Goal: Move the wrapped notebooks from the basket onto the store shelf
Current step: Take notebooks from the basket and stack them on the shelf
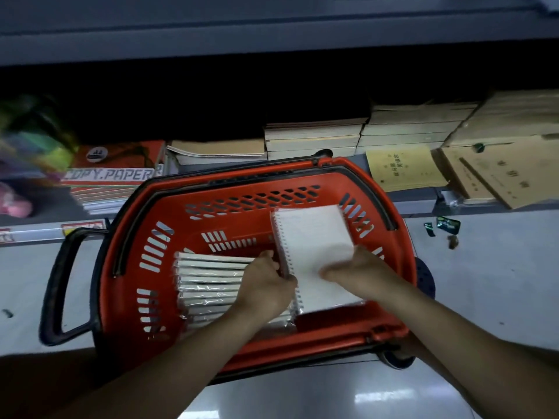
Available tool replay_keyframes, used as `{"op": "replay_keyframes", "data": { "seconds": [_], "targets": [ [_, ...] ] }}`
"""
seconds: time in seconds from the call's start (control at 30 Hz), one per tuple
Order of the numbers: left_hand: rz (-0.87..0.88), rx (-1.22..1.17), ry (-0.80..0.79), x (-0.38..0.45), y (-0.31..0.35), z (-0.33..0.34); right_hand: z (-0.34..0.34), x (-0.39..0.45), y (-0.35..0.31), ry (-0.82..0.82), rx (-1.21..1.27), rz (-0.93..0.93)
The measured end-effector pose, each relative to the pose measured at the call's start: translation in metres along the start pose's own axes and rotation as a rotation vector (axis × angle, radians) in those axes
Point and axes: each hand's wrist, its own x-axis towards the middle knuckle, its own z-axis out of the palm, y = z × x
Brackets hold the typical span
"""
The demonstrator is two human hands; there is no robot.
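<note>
A red plastic basket (169,225) with black handles stands on the floor below me. Inside it, at the left, a row of wrapped notebooks (208,282) stands on edge. A white spiral-bound wrapped notebook (311,237) is held tilted above the basket's right half. My left hand (266,285) grips its spiral edge near the lower left. My right hand (360,270) holds its right side, fingers curled over the cover. The store shelf (211,95) runs across the frame behind the basket, dark in the middle.
On the low shelf sit a red copy-paper pack (112,173), stacks of tan exercise books (314,137) and brown folders (496,173). Colourful blurred goods (27,152) lie at far left. Small scraps (444,225) lie on the grey floor at right.
</note>
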Motion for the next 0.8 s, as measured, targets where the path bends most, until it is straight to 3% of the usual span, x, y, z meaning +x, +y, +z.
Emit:
{"op": "replay_keyframes", "data": {
  "seconds": [0.13, 0.33, 0.4, 0.57, 0.8],
  "targets": [
    [0.006, -0.112, -0.099, -0.004, -0.006, 0.002, 0.012, 0.004, 0.015, 0.052, -0.024, -0.009],
    [-0.048, -0.555, -0.122, -0.02, -0.014, -0.003, 0.004, -0.023, 0.011, 0.115, -0.079, -0.083],
    [-0.039, -0.636, -0.117, -0.029, -0.018, -0.005, 0.001, -0.035, 0.012, 0.086, 0.024, -0.105],
    [-0.052, -0.937, -0.164, -0.052, -0.017, -0.035, -0.009, -0.077, 0.001, 0.008, 0.572, -0.114],
    [0.388, -1.003, -0.287, -0.109, 0.032, -0.099, -0.068, -0.141, -0.027, 0.008, 0.857, -0.437]
  ]
}}
